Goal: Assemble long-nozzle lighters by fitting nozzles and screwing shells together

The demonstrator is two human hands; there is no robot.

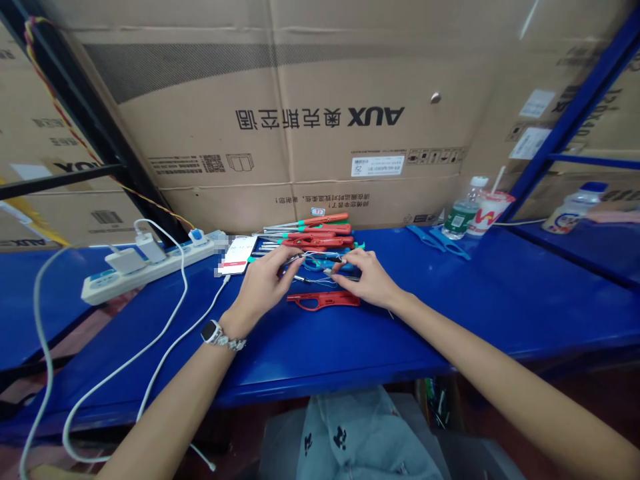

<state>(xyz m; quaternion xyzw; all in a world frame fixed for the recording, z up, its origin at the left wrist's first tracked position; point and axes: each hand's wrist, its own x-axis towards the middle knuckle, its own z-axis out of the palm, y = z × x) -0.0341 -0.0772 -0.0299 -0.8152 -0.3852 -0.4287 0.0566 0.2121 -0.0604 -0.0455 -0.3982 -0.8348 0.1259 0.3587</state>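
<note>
A thin wired part (320, 253) spans the gap between my hands, above the blue table. My left hand (265, 280) pinches its left end. The fingertips of my right hand (373, 275) are closed on its right end, where a small dark piece shows; its exact kind is too small to tell. Below them lies a red lighter handle half (340, 299), its inner side up. Another wired metal piece (303, 279) rests between the hands and this shell. Blue handle parts (315, 265) are partly hidden behind my fingers. Just beyond, several red long-necked lighters (320, 230) lie stacked.
Left of the pile are a phone (239, 253) on a white cable and a power strip (150, 270) with plugs. Blue handle pieces (440, 241), a water bottle (457, 217) and a cup (487, 213) stand or lie at right. Cardboard boxes (320, 73) rise behind the table.
</note>
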